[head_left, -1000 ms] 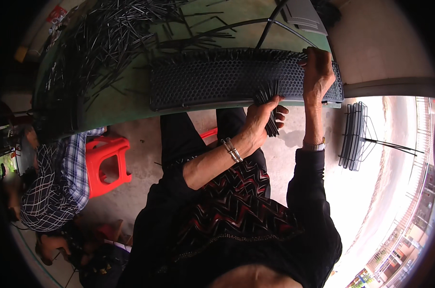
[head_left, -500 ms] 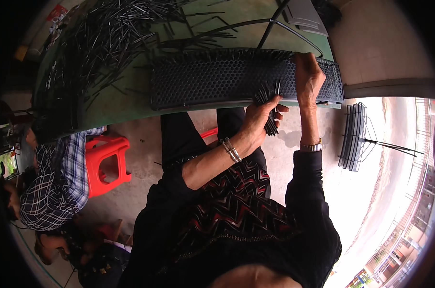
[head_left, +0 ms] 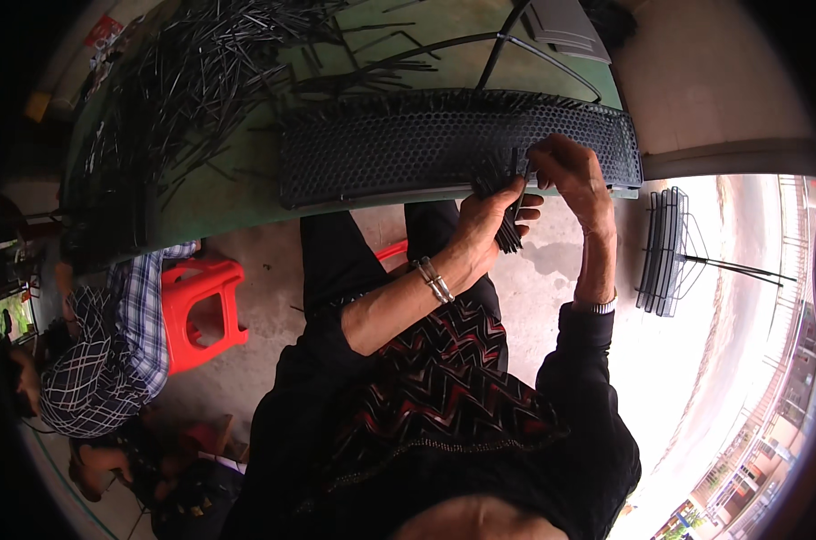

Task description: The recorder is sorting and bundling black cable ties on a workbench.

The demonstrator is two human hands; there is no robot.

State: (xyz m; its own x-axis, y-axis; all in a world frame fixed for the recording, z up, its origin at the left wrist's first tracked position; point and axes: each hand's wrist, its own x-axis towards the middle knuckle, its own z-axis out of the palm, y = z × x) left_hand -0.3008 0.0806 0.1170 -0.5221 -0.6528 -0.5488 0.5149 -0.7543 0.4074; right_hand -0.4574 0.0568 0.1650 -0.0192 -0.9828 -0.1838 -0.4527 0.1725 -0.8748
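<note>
A long black panel (head_left: pixel 372 148) full of small round holes lies along the near edge of the green table, with dark bristle-like ends along its far side. My left hand (head_left: pixel 482 223) is closed round a bundle of thin black strips (head_left: pixel 509 236), held just in front of the panel. Pinched together, the fingers of my right hand (head_left: pixel 583 184) are at the upper end of one strip that stands up from this bundle. The fingertips overlap the strip, so its exact hold is partly hidden.
A large heap of loose black strips (head_left: pixel 219 67) covers the left of the green table (head_left: pixel 246 211). Black rods (head_left: pixel 493 63) rise behind the panel. Grey sheets (head_left: pixel 565 31) lie at the far right. A red stool (head_left: pixel 205 315) and a seated person (head_left: pixel 102 360) are at left; a rack-like frame (head_left: pixel 664 252) stands right.
My right hand has come away from the panel's far right part, moving left and nearer to the bundle. The left hand stays almost in place with the strips.
</note>
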